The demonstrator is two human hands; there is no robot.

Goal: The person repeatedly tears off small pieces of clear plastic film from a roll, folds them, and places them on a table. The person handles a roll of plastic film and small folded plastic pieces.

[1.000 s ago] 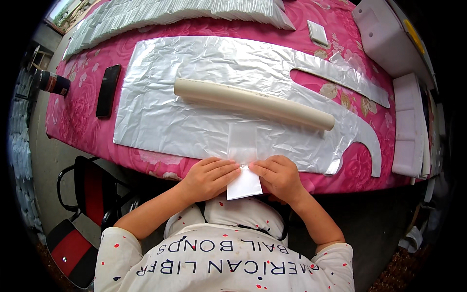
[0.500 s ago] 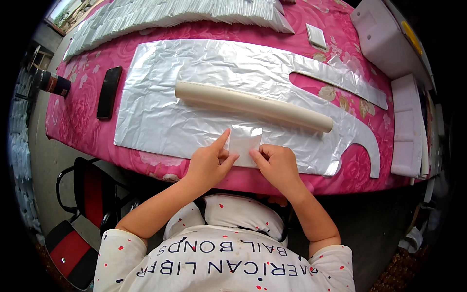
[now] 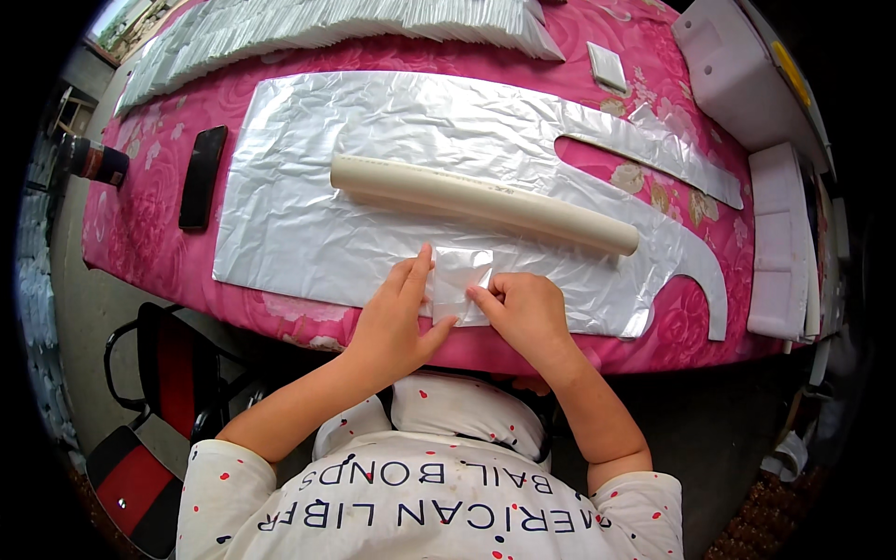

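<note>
A small clear plastic bag (image 3: 461, 271) lies between my hands near the table's front edge. My right hand (image 3: 523, 313) pinches its right side between thumb and fingers. Along the bag's left edge rests my left hand (image 3: 394, 313), fingers stretched out and thumb apart. Beneath is a silvery-white plastic film sheet (image 3: 289, 187) spread flat, with curved strap-like arms at its right end. A cream-coloured tube (image 3: 485, 203) lies slantwise across the sheet, just beyond my hands.
A black phone (image 3: 203, 177) and a dark cup-like container (image 3: 97, 161) are at the left. Folded white packets (image 3: 345, 23) line the far side; one packet (image 3: 607, 67) lies apart. White foam boxes (image 3: 779, 243) border the right. The tablecloth (image 3: 140, 224) is pink and flowered.
Both hands and the bag have shifted slightly left. My left hand's fingers have straightened from a pointing pose, and my right hand's pinch sits farther over the bag.
</note>
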